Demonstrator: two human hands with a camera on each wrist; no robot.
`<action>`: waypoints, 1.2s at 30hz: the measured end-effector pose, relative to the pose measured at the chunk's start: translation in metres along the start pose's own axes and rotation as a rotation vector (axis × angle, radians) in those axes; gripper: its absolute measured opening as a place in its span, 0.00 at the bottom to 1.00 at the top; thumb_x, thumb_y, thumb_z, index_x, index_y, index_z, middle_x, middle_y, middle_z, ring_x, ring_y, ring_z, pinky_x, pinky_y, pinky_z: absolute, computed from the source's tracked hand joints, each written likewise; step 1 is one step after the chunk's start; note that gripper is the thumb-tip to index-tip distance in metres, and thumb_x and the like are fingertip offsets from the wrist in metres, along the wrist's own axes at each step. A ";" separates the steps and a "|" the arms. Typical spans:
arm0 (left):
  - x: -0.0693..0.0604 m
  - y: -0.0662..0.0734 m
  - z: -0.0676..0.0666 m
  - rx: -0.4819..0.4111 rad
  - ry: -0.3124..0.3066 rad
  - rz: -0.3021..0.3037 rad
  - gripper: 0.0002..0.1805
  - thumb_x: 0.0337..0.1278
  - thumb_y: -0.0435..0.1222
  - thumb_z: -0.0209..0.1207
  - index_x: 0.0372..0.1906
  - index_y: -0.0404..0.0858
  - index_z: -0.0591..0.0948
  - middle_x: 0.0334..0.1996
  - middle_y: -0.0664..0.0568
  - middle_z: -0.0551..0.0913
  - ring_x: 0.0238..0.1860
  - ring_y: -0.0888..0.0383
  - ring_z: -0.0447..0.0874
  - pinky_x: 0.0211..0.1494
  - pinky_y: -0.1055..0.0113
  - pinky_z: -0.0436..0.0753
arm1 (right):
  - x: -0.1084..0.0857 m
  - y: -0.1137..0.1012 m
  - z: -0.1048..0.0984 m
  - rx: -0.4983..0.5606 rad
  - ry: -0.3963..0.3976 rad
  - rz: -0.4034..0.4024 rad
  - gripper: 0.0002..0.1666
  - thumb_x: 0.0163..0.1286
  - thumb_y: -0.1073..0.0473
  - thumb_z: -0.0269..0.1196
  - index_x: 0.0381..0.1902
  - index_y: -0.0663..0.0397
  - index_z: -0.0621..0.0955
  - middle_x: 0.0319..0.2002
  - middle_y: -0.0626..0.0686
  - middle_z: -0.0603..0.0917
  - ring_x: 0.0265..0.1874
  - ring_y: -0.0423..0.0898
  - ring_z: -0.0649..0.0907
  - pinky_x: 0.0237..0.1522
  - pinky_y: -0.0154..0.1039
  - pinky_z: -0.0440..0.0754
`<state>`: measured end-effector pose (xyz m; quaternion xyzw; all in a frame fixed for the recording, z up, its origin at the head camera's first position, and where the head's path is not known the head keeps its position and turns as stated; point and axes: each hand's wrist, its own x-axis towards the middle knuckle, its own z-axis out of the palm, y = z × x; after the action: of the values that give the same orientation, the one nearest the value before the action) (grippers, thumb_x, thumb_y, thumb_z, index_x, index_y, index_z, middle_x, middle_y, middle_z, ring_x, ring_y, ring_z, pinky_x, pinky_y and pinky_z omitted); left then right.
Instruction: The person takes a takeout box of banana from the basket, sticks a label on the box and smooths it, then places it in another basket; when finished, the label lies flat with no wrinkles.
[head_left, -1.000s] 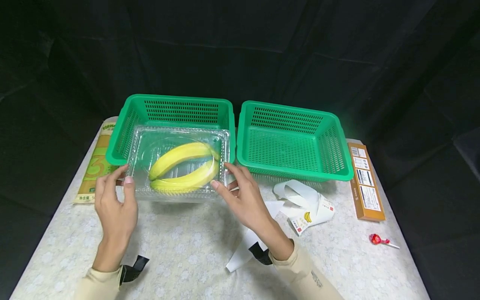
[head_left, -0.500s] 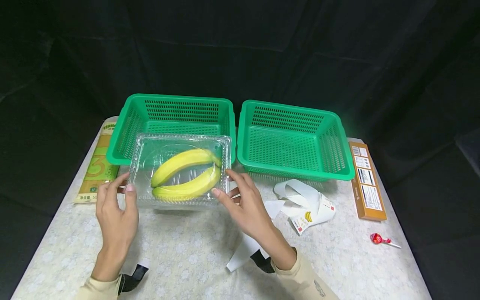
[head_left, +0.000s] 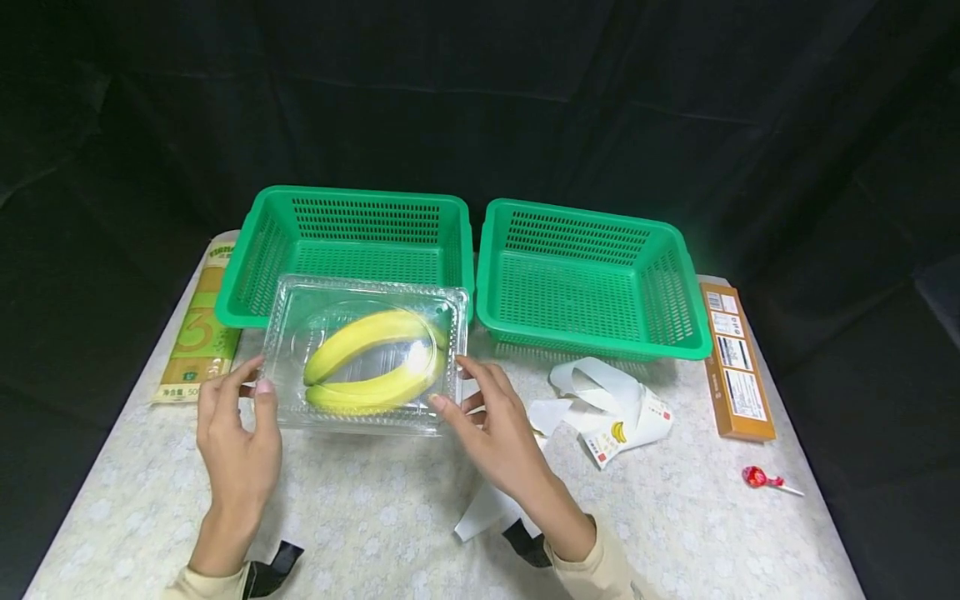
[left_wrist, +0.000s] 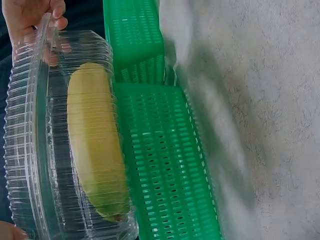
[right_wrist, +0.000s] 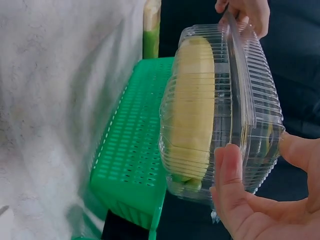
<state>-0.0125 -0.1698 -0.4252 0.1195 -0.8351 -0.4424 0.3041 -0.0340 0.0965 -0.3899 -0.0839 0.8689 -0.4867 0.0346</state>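
Note:
A clear plastic clamshell box (head_left: 300,408) with its lid down holds two yellow bananas (head_left: 375,385), which lie side by side inside. My left hand (head_left: 240,450) grips the box's left side between thumb and fingers. On the opposite side, my right hand (head_left: 498,429) pinches the edge, thumb on top and fingers lower down. In both wrist views the box is lifted off the table, with one banana (left_wrist: 97,140) showing through the ribbed wall. Its far edge overlaps the front of the left green basket (head_left: 352,198) in the head view.
Another green basket (head_left: 592,215) stands to the right. A yellow-green packet (head_left: 197,333) lies at the left, an orange box (head_left: 738,367) and red lollipop (head_left: 757,477) at the right. A curled white paper strip (head_left: 630,417) with a banana print lies near my right hand.
Both hands have brought the box of bananas toward me and slightly to the right, keeping their grip. More of the left basket shows behind it. The other things stay put.

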 end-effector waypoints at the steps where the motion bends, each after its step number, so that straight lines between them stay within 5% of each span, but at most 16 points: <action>1: -0.001 0.000 0.000 0.000 -0.001 0.000 0.18 0.70 0.30 0.52 0.60 0.31 0.79 0.49 0.31 0.75 0.46 0.58 0.71 0.50 0.75 0.61 | -0.001 0.001 0.000 0.001 0.001 0.002 0.38 0.70 0.43 0.65 0.73 0.45 0.69 0.61 0.50 0.77 0.40 0.40 0.82 0.42 0.33 0.83; 4: -0.002 0.001 0.001 -0.008 0.008 -0.004 0.18 0.69 0.30 0.53 0.59 0.31 0.80 0.49 0.31 0.76 0.46 0.58 0.71 0.50 0.75 0.61 | -0.004 0.003 0.000 -0.002 -0.001 0.014 0.38 0.69 0.42 0.65 0.73 0.45 0.69 0.61 0.49 0.77 0.40 0.39 0.81 0.43 0.33 0.83; 11: -0.007 0.000 0.000 -0.009 0.009 -0.004 0.17 0.68 0.29 0.53 0.59 0.31 0.80 0.48 0.32 0.77 0.45 0.76 0.65 0.50 0.75 0.62 | -0.008 0.004 0.000 -0.004 -0.005 0.019 0.39 0.69 0.43 0.66 0.73 0.45 0.69 0.61 0.49 0.77 0.39 0.39 0.81 0.42 0.32 0.83; 25: -0.019 0.001 0.000 -0.004 -0.020 -0.024 0.17 0.70 0.31 0.53 0.59 0.31 0.80 0.48 0.33 0.76 0.45 0.75 0.65 0.47 0.64 0.65 | -0.017 0.012 -0.002 0.011 -0.012 0.045 0.38 0.68 0.45 0.67 0.72 0.47 0.70 0.59 0.53 0.78 0.39 0.41 0.82 0.44 0.33 0.84; 31: -0.026 -0.001 0.002 -0.030 -0.014 -0.029 0.17 0.70 0.31 0.54 0.58 0.31 0.80 0.46 0.35 0.75 0.44 0.77 0.67 0.48 0.71 0.64 | -0.025 0.014 -0.002 -0.003 -0.001 0.029 0.38 0.68 0.48 0.68 0.72 0.48 0.70 0.58 0.51 0.78 0.39 0.39 0.81 0.44 0.32 0.85; 36: -0.031 -0.002 0.004 -0.035 -0.026 -0.040 0.16 0.69 0.30 0.54 0.58 0.31 0.81 0.46 0.35 0.76 0.44 0.77 0.67 0.48 0.65 0.66 | -0.032 0.017 -0.002 -0.010 -0.001 0.040 0.38 0.68 0.46 0.67 0.72 0.48 0.70 0.58 0.50 0.77 0.39 0.38 0.81 0.44 0.31 0.84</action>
<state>0.0090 -0.1543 -0.4411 0.1249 -0.8286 -0.4644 0.2865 -0.0046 0.1120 -0.4040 -0.0670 0.8728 -0.4814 0.0441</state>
